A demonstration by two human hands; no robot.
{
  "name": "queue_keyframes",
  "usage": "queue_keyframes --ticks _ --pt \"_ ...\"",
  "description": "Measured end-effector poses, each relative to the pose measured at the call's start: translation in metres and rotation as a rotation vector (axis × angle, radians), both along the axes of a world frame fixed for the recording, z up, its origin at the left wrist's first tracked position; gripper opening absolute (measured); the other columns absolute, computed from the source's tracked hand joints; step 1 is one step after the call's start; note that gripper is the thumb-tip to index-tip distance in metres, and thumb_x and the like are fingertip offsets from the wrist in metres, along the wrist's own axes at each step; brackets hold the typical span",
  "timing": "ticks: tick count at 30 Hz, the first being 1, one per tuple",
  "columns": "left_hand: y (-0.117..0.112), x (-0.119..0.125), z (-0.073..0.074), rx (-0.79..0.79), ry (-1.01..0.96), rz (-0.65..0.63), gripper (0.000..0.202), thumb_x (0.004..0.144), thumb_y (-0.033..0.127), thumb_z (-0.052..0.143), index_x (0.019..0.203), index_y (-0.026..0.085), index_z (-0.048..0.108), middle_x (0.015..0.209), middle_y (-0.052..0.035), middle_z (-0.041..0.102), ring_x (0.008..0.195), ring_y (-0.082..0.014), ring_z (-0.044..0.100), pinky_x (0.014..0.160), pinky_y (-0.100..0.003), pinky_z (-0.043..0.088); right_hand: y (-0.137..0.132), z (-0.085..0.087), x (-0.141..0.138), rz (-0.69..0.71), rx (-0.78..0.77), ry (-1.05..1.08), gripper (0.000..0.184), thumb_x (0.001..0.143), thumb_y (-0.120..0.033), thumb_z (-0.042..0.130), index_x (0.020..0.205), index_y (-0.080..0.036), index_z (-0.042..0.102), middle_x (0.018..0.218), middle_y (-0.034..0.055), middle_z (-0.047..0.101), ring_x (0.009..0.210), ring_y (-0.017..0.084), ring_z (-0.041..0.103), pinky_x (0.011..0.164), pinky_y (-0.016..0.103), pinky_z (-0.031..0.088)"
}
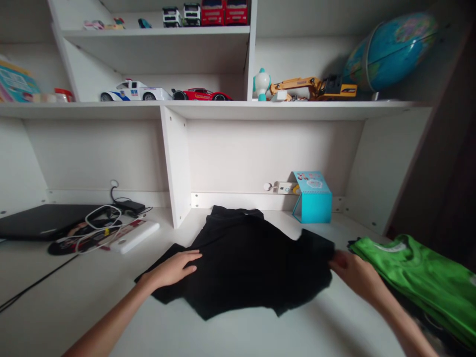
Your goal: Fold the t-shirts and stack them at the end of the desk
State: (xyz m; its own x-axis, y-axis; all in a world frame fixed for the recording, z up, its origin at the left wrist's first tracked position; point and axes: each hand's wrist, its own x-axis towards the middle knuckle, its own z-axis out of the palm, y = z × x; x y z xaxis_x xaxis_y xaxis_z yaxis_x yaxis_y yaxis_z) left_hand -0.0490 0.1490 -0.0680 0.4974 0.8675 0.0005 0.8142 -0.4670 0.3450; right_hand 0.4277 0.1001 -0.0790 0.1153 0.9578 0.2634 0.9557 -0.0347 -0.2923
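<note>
A black short-sleeved shirt (245,263) lies spread on the white desk, its neck end toward the back panel and a sleeve out to each side. My left hand (178,267) rests on the shirt near its left sleeve, fingers stretched out and apart. At the right sleeve's edge, my right hand (353,272) has its fingers closed on the black cloth. Those fingertips are slightly blurred and partly hidden by the hand itself. Part of the sleeve there looks raised off the desk.
To the right, a green shirt (420,277) lies on a pile of clothes. A blue desk calendar (316,206) and a power strip (285,187) are at the back. On the left are a laptop (40,220), cables and a white box (136,236). Shelves hold toy vehicles and a globe (394,52).
</note>
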Motion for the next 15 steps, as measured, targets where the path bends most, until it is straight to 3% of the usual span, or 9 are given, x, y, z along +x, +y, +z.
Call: queue_keyframes --ticks 3,5,7,11,13,15 --pt "0.005 -0.008 0.004 -0.052 -0.005 -0.042 0.043 0.083 0.036 0.048 0.125 0.03 0.047 0.135 0.0004 0.041 0.122 -0.0214 0.04 0.102 -0.033 0.028 -0.023 -0.021 0.051 -0.024 -0.067 0.004 0.02 0.077 -0.033 0.038 0.062 -0.023 0.047 0.058 0.004 0.06 0.054 0.02 0.059 0.054 0.029 0.039" --pt "0.008 -0.002 0.005 -0.052 0.012 -0.036 0.044 0.082 0.038 0.049 0.125 0.029 0.047 0.135 -0.0014 0.04 0.123 -0.0225 0.039 0.103 -0.034 0.028 -0.03 -0.023 0.048 -0.001 -0.021 0.024 0.023 0.08 -0.04 0.037 0.07 -0.024 0.051 0.064 0.0033 0.062 0.058 0.02 0.06 0.057 0.03 0.041" --pt "0.01 0.01 0.005 -0.033 0.036 -0.024 0.046 0.083 0.042 0.048 0.127 0.028 0.046 0.139 -0.0033 0.034 0.127 -0.0243 0.032 0.103 -0.036 0.026 -0.029 -0.017 0.018 0.096 0.034 0.081 0.027 0.083 -0.043 0.035 0.08 -0.024 0.055 0.075 0.0039 0.065 0.067 0.019 0.061 0.063 0.029 0.044" --pt "0.003 0.032 0.003 -0.047 0.114 -0.001 0.054 0.084 0.051 0.042 0.133 0.028 0.037 0.144 -0.0065 0.021 0.132 -0.0283 0.016 0.103 -0.044 0.021 -0.012 -0.001 -0.058 0.489 -0.023 0.124 0.031 0.084 -0.038 0.038 0.101 -0.024 0.06 0.117 0.0046 0.056 0.105 0.019 0.054 0.09 0.03 0.04" --pt "-0.008 0.036 0.008 -0.075 0.14 -0.009 0.055 0.084 0.052 0.04 0.133 0.028 0.036 0.142 -0.0076 0.027 0.13 -0.0294 0.021 0.102 -0.044 0.023 0.002 0.003 -0.079 0.583 -0.078 0.074 0.033 0.084 -0.036 0.039 0.108 -0.025 0.059 0.129 0.004 0.047 0.116 0.02 0.045 0.098 0.032 0.034" --pt "-0.018 0.035 0.021 -0.087 0.126 -0.058 0.05 0.085 0.052 0.038 0.128 0.028 0.045 0.134 -0.0062 0.042 0.124 -0.0277 0.036 0.1 -0.039 0.028 0.02 0.006 -0.086 0.595 -0.12 0.015 0.032 0.085 -0.032 0.039 0.108 -0.024 0.059 0.123 0.0042 0.052 0.111 0.019 0.049 0.095 0.031 0.036"
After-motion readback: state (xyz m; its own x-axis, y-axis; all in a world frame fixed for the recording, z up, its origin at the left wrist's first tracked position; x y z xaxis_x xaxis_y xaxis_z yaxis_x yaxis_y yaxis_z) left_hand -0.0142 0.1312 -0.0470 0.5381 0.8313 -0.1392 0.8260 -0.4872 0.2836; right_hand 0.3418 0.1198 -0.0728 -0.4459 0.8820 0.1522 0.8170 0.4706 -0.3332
